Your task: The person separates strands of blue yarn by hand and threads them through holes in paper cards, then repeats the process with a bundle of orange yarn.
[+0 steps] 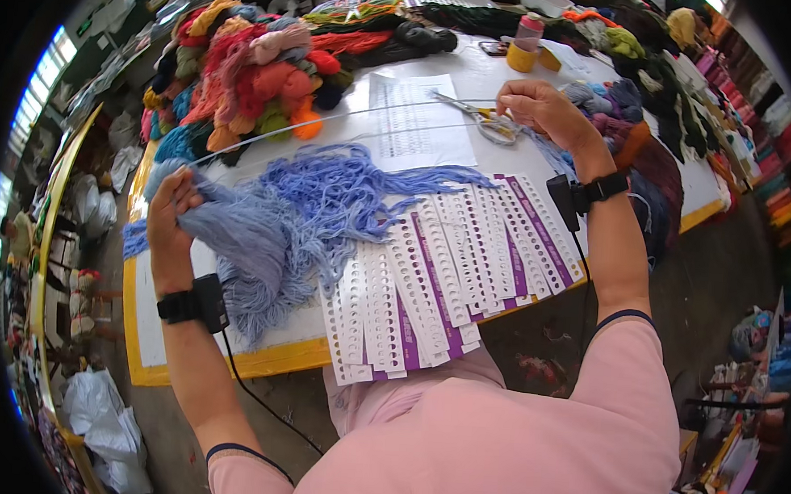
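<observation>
My left hand (pixel 172 210) is closed around a hank of grey-blue yarn (pixel 258 231), which hangs down over the table's left side. My right hand (pixel 546 112) is raised at the far right, its fingers pinched on a pale yarn strand (pixel 394 106) that stretches across from the left hand. Just below the right hand lie scissors (pixel 498 132) with yellow on the handles. Between the hands a loose heap of brighter blue yarn (pixel 327 185) rests partly on a row of white-and-purple punched cards (pixel 449 250). Behind it is a printed sheet (pixel 428 141).
A tall pile of multicoloured yarn hanks (pixel 253 70) stands at the back left, with dark and orange hanks along the far edge. A pink-capped bottle (pixel 528 30) sits beside a yellow tape roll (pixel 522 59). More yarn (pixel 633 143) covers the right side. White plastic bags (pixel 105 420) lie on the floor.
</observation>
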A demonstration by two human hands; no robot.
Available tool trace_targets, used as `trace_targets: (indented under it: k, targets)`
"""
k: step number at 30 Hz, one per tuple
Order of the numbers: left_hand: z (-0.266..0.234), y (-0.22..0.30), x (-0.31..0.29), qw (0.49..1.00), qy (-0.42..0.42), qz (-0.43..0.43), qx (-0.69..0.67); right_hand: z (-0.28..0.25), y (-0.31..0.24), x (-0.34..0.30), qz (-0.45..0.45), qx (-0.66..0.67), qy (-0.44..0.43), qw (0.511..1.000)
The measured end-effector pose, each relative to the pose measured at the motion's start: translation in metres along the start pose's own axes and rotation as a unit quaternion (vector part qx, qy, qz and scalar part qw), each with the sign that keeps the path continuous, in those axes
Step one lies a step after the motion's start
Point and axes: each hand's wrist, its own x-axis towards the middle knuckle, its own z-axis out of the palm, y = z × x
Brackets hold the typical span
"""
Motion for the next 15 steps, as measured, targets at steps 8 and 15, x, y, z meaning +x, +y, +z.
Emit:
trace_targets:
  k: [8, 15]
  targets:
    - [-0.053, 0.015, 0.011, 0.999, 0.033, -0.007, -0.027, -0.07, 0.057, -0.074, 0.031, 0.124, 0.15, 0.98]
    - [-0.052, 0.015, 0.013, 0.998, 0.046, -0.024, -0.019, -0.086, 0.081, -0.105, 0.052, 0.163, 0.17, 0.97]
